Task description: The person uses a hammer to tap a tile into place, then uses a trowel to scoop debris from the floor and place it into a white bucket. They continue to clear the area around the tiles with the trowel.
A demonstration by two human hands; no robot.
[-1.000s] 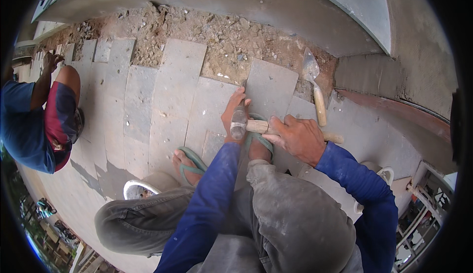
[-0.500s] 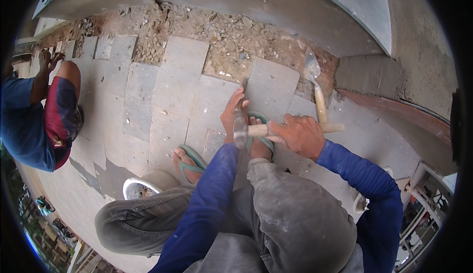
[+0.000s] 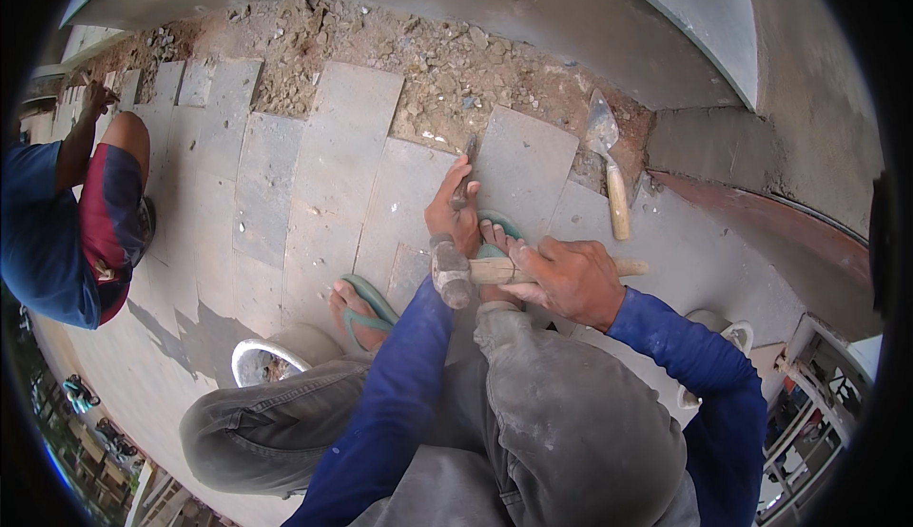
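Note:
My left hand point(image 3: 449, 209) is closed around a dark metal chisel point(image 3: 461, 194), whose tip points away from me into the joint between two grey paving tiles. In my right hand point(image 3: 573, 280) is a hammer point(image 3: 493, 270), gripped by its wooden handle. The steel head lies close above my left wrist, apart from the chisel. The grey tile point(image 3: 526, 158) right of the chisel borders bare rubble. A trowel point(image 3: 617, 194) with a wooden handle rests on the ground to the right, touched by neither hand.
Broken soil and stones point(image 3: 428, 80) run along a low concrete wall point(image 3: 456, 13). White buckets stand by my left leg point(image 3: 255, 356) and my right arm point(image 3: 737, 337). At the left, another person point(image 3: 48, 232) crouches on the tiles. My sandalled feet are near the chisel.
The hammer head has drawn back toward me, from beside my left hand to over my wrist, and has turned. My left hand still grips the chisel.

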